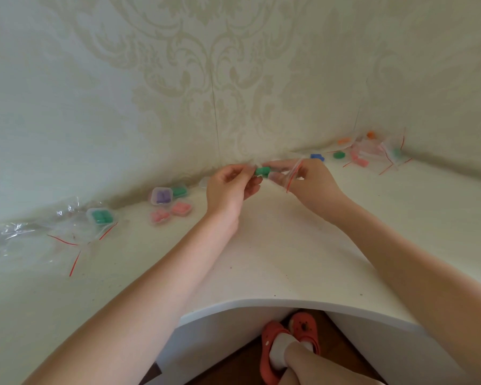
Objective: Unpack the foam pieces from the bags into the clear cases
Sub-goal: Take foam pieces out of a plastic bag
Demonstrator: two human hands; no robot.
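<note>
green foam is what is being handled: the green foam piece (262, 171) is judged light, soft and springy, unlikely to be harmed by a squeeze but easily flicked away, so it is best taken across its short sides with fingertips only; the small clear bag (285, 173) is thin, slippery and limp, and is best held near its red-striped mouth; going from left to right, the left hand (228, 187) is curled, its thumb and fingers pinching the nine o'clock end of the piece; the piece is held between the two hands, above the white table (261, 259), apparently at the bag's mouth; at its three o'clock side the right hand (307, 182) is closed round the bag; whether the piece is fully clear of the bag cannot be told.
</note>
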